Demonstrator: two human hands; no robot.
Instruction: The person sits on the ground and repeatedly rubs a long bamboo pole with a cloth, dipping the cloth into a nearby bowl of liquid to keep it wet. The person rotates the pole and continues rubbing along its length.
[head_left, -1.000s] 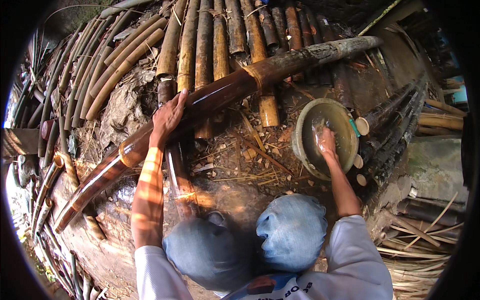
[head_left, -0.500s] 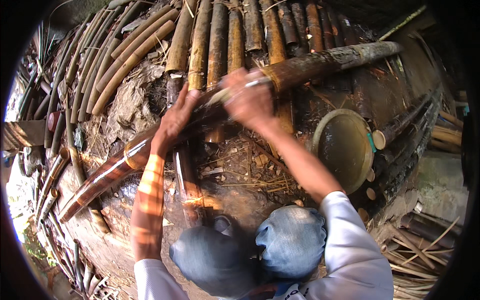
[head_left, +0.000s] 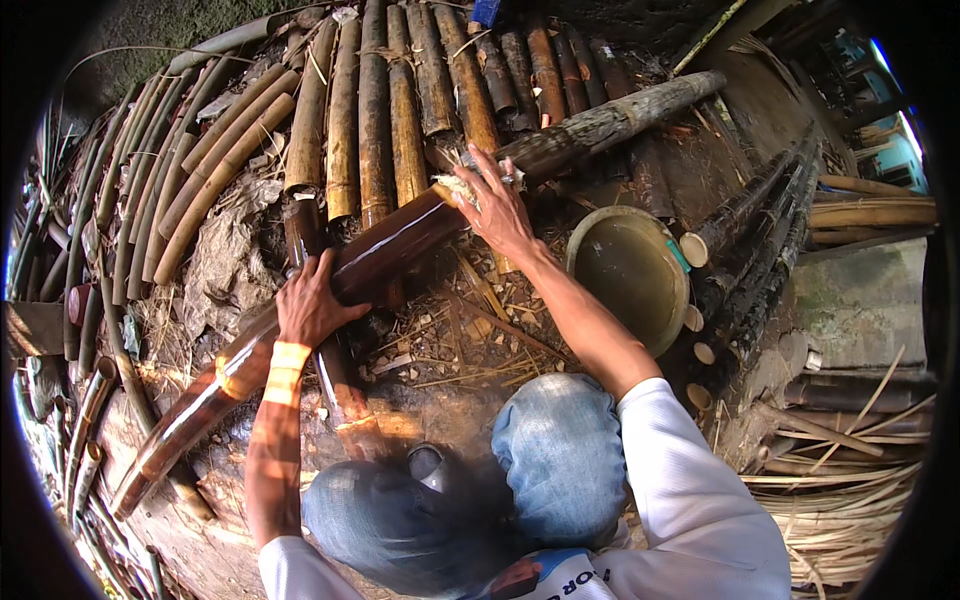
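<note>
A long bamboo pole (head_left: 395, 240) lies slantwise before me, dark brown, wet and glossy on its near left part and mottled grey toward its far right end. My left hand (head_left: 312, 305) grips the pole from above, thumb on the near side and fingers over the far side. Farther up it, my right hand (head_left: 492, 208) presses a pale fibrous wad (head_left: 460, 188) against the pole, just past a yellowish joint. Its fingers stretch along and over the surface. Part of the wad is hidden under the palm. Another wet bamboo piece (head_left: 343, 385) passes crosswise beneath the pole.
A round basin (head_left: 580, 235) of cloudy water stands right of my right forearm. Bamboo lengths (head_left: 375, 110) lie in a row beyond the pole, with curved thinner ones (head_left: 180, 190) at left. Dark poles (head_left: 750, 240) and pale strips (head_left: 850, 510) are at right. Chips litter the ground.
My right hand, blurred before, has slid along the pole past the yellowish joint toward the grey end. My left hand's raised fingers have come down over the pole. The whole view has shifted.
</note>
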